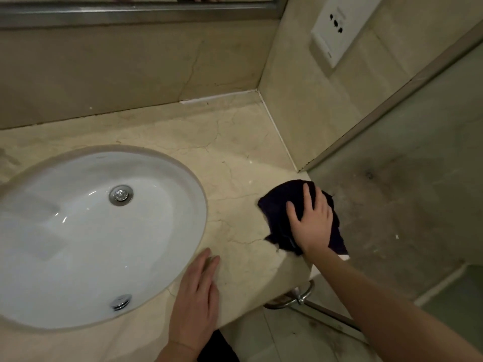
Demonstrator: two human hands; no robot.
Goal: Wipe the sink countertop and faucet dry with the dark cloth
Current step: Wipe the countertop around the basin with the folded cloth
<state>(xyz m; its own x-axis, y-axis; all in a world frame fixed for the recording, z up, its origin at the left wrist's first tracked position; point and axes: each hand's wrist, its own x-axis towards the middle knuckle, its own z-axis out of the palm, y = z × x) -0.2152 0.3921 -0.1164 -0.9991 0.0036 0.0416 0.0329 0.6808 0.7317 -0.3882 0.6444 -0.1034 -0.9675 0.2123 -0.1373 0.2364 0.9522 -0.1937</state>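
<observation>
Cloth (277, 205), dark and bunched, lies at the right edge of the tabletop (235, 142), close to the front right corner, with its right side hanging over that edge. Its long axis runs from front to back along the edge; the far end is rounded, and the near end trails toward the front corner. The right hand (311, 220) lies flat on top of it, fingers spread and fairly straight, pointing away toward the back wall, palm pressing the cloth onto the stone. The thumb points left, over the cloth's left part.

The left hand (196, 301) rests palm down on the front edge of the tabletop, fingers straight and together, their tips just beside the basin's rim. It holds nothing.

The basin (78, 231) is a white oval set into the left half of the tabletop, its long axis running left to right. A chrome drain (120, 195) sits toward its back; a chrome overflow fitting (120, 302) sits in its front wall.

A mirror frame (130, 11) runs along the top of the back wall, and a white socket plate (339, 24) is on the right wall. A chrome ring (300, 296) hangs below the tabletop's front right corner. No faucet is in view.
</observation>
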